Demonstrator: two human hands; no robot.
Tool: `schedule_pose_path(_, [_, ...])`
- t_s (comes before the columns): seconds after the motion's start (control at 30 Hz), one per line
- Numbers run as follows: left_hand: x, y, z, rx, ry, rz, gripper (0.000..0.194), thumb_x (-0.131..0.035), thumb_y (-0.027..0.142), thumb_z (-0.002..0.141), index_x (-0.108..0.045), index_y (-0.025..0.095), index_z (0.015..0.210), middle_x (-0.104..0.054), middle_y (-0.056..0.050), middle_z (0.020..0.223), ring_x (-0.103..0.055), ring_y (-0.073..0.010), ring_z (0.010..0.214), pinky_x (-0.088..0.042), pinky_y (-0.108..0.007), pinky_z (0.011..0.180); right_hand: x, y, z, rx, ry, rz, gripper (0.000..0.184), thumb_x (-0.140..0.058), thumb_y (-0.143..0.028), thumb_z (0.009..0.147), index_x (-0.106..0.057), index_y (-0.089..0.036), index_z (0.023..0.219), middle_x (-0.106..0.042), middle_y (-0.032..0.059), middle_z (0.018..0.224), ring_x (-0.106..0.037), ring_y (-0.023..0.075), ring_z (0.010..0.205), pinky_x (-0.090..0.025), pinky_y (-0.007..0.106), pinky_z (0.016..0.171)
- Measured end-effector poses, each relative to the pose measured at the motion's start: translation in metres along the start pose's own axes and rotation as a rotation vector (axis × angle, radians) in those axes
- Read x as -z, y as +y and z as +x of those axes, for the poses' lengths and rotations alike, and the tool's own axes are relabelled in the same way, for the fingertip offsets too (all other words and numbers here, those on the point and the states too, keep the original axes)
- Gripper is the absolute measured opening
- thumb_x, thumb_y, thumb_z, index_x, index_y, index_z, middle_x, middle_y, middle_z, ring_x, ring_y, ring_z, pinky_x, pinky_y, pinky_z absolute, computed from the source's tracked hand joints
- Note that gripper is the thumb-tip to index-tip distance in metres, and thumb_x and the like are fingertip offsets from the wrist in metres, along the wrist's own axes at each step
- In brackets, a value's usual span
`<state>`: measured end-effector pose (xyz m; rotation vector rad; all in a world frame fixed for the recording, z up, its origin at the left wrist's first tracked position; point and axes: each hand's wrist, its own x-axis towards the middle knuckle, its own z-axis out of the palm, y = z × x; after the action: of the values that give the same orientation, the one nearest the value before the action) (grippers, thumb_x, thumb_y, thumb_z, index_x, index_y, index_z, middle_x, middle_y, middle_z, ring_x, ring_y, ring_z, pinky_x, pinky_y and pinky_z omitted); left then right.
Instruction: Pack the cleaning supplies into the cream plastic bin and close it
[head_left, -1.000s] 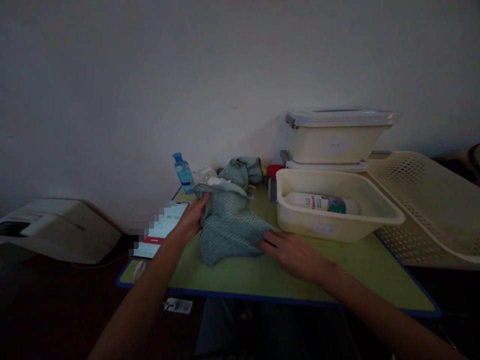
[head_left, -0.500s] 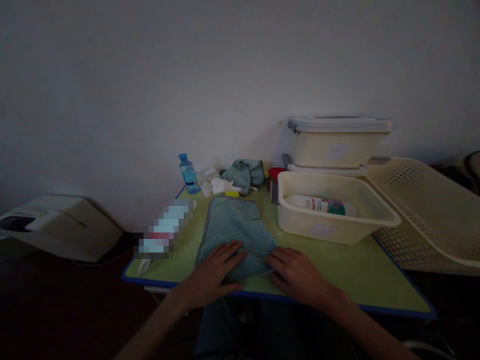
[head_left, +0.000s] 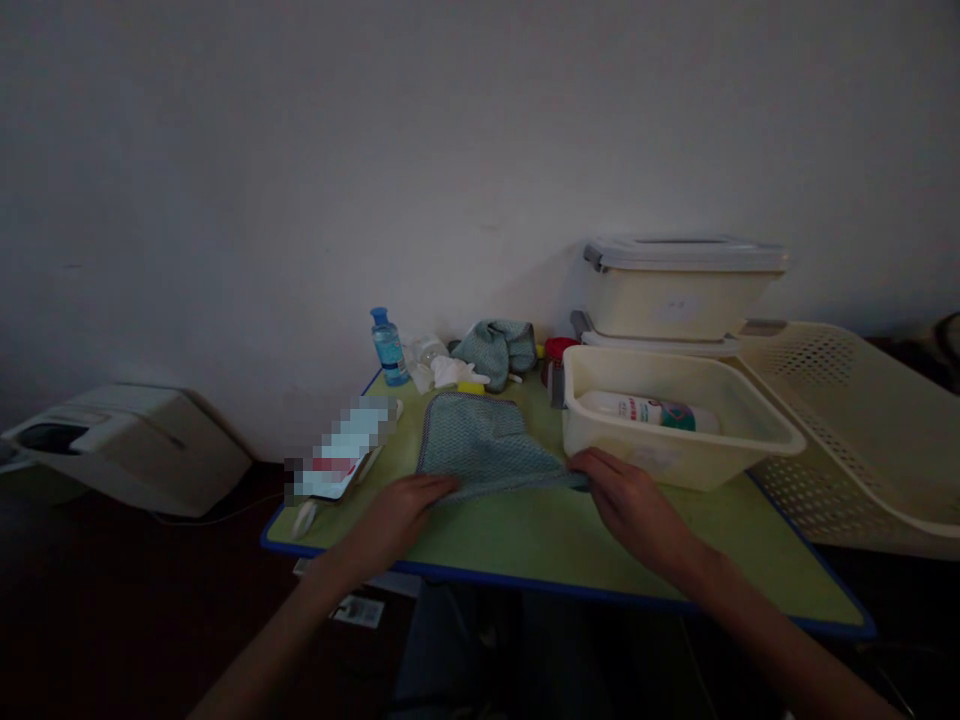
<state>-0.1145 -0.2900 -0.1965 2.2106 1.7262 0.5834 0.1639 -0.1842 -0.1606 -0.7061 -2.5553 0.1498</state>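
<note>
A blue-green cleaning cloth [head_left: 487,445] with a dark stitched edge lies on the green table [head_left: 525,545], its near edge pulled up and stretched between my hands. My left hand [head_left: 409,510] pinches the near left corner, fingers closed. At the near right corner, my right hand [head_left: 626,500] grips the cloth, just in front of an open cream bin [head_left: 675,465]. The far part of the cloth rests on the table, with a fold showing near its far right corner.
Inside the bin lies a white bottle [head_left: 645,410]. Lidded boxes [head_left: 682,300] are stacked behind it, and a perforated basket [head_left: 847,420] stands at right. A blue bottle [head_left: 390,350], crumpled cloth [head_left: 495,352], red-lidded jar [head_left: 556,358] and white tissue [head_left: 454,372] line the back. A blurred phone [head_left: 349,455] is at left.
Both hands went from lying on the cloth to gripping its near corners. The near edge has been lifted and drawn away from the table's front edge. The view shifted slightly.
</note>
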Motion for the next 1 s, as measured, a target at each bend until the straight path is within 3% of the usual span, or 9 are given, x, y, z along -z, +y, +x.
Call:
schedule_pose_path(0.1, [0.029,-0.001,0.004,0.055,0.174,-0.009,0.038,-0.039,0.012,0.080,-0.062,0.020,0.109,-0.065,-0.007,0.111,-0.059,-0.0209,0.103,-0.044,-0.038,0.092,0.015,0.003,0.011,0.057,0.126,-0.040,0.022,-0.036,-0.008,0.083,-0.055,-0.015,0.090,-0.060,0.0080,0.082,-0.059,0.0181,0.072,-0.048,0.030,0.064])
schedule_pose_path(0.27, [0.075,0.006,0.015,0.029,0.412,0.039,0.031,-0.042,0.020,0.080,-0.068,0.021,0.096,-0.069,-0.005,0.097,-0.063,-0.0209,0.090,-0.047,-0.034,0.083,0.042,0.008,0.040,0.112,0.286,-0.109,0.016,-0.042,-0.013,0.085,-0.057,-0.016,0.086,-0.062,0.0066,0.080,-0.060,0.0175,0.071,-0.047,0.028,0.063])
schedule_pose_path(0.53, [0.123,0.018,0.041,0.055,0.748,0.125,0.021,-0.053,0.027,0.075,-0.071,0.018,0.081,-0.072,-0.003,0.080,-0.064,-0.0178,0.074,-0.049,-0.026,0.071,0.081,0.008,0.083,0.066,0.465,-0.172,0.011,-0.049,-0.019,0.083,-0.060,-0.017,0.083,-0.064,0.0037,0.074,-0.060,0.0153,0.064,-0.044,0.025,0.058])
schedule_pose_path(0.73, [0.151,0.032,0.035,0.047,0.903,0.232,0.016,-0.057,0.025,0.076,-0.070,0.017,0.083,-0.072,0.000,0.084,-0.064,-0.0142,0.075,-0.049,-0.026,0.074,0.102,0.006,0.091,0.066,0.527,-0.226,0.009,-0.050,-0.021,0.082,-0.059,-0.020,0.081,-0.064,0.0022,0.071,-0.059,0.0157,0.062,-0.044,0.027,0.058])
schedule_pose_path(0.87, [0.158,0.041,0.026,0.028,0.994,0.272,0.016,-0.058,0.025,0.078,-0.069,0.015,0.083,-0.072,0.000,0.081,-0.063,-0.0121,0.071,-0.049,-0.026,0.073,0.113,-0.001,0.089,0.056,0.577,-0.234,0.007,-0.052,-0.022,0.081,-0.059,-0.021,0.081,-0.064,0.0020,0.073,-0.059,0.0159,0.063,-0.043,0.027,0.059])
schedule_pose_path(1.0, [0.150,0.034,0.025,0.073,0.918,0.221,0.016,-0.059,0.027,0.076,-0.067,0.014,0.080,-0.070,0.000,0.074,-0.062,-0.0123,0.067,-0.049,-0.025,0.071,0.103,0.003,0.086,0.039,0.507,-0.240,0.009,-0.051,-0.022,0.081,-0.060,-0.019,0.079,-0.064,0.0021,0.070,-0.059,0.0158,0.061,-0.042,0.026,0.057])
